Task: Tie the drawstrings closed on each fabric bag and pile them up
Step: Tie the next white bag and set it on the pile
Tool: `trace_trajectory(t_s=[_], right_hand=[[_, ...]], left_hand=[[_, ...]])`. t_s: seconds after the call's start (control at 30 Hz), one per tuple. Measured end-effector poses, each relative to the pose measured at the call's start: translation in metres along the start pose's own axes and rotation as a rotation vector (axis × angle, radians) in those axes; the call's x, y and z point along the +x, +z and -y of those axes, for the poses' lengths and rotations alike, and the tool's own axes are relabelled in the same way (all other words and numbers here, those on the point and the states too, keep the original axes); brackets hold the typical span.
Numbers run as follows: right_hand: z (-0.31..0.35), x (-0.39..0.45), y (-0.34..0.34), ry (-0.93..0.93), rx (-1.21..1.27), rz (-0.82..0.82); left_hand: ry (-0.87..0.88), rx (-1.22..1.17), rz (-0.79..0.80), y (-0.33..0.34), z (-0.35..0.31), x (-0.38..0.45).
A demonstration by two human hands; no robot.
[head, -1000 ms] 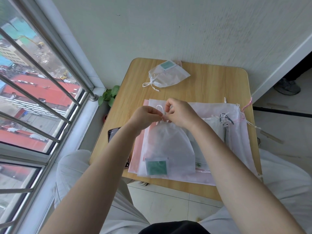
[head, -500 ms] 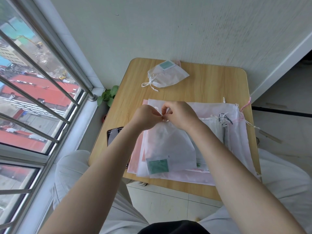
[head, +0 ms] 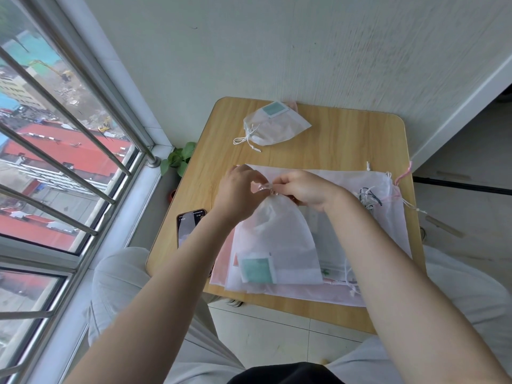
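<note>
Both hands, left hand and right hand, pinch the drawstring at the white bag's gathered neck, mid-knot. Next, I'd say: cinch it, then pile it on the tied bag at the table's far edge.

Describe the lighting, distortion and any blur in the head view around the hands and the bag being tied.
Head view: soft daylight from the window, no harsh shadows or glare on the table; wide-angle lens bows the window bars and the wall edges; the left hand and right hand are slightly smeared at the white bag neck, so the drawstring is hard to trace.
</note>
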State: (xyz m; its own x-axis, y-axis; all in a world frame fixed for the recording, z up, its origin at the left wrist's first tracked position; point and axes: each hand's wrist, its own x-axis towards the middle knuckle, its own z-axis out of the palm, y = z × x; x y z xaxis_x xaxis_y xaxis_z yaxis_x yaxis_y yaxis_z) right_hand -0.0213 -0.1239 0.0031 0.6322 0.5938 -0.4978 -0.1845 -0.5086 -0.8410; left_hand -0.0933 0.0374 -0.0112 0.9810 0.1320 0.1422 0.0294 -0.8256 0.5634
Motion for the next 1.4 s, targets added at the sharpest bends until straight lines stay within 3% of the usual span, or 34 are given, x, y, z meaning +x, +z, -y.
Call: trace_trajectory(t_s=[0.07, 0.17, 0.37, 0.67, 0.97, 1.1, 1.3, 1.4], right_hand=[[-0.004, 0.002, 0.0, 0.046, 0.179, 0.031], [-0.007, 0.004, 0.001, 0.076, 0.294, 0.066], [-0.013, 0.006, 0.001, 0.075, 0.345, 0.023], [-0.014, 0.003, -0.001, 0.056, 0.347, 0.002], [-0.013, 0.007, -0.003, -0.015, 0.148, -0.223], [-0.015, 0.007, -0.003, -0.008, 0.078, -0.296], [-0.029, 0.012, -0.007, 0.028, -0.075, -0.47], [-0.032, 0.011, -0.011, 0.021, -0.081, -0.394]], left_hand=[[-0.006, -0.015, -0.084, 0.002, -0.003, -0.002], [-0.042, -0.049, -0.066, 0.005, -0.006, -0.005], [-0.104, -0.19, 0.018, 0.004, -0.01, -0.01], [-0.195, -0.069, 0.071, 0.0, -0.012, 0.001], [-0.485, -0.58, 0.348, -0.014, -0.013, 0.01], [-0.455, -0.524, 0.33, -0.014, -0.002, 0.008], [-0.386, -0.208, 0.348, -0.01, 0.019, 0.004], [-0.347, -0.154, 0.323, -0.009, 0.022, 0.006]])
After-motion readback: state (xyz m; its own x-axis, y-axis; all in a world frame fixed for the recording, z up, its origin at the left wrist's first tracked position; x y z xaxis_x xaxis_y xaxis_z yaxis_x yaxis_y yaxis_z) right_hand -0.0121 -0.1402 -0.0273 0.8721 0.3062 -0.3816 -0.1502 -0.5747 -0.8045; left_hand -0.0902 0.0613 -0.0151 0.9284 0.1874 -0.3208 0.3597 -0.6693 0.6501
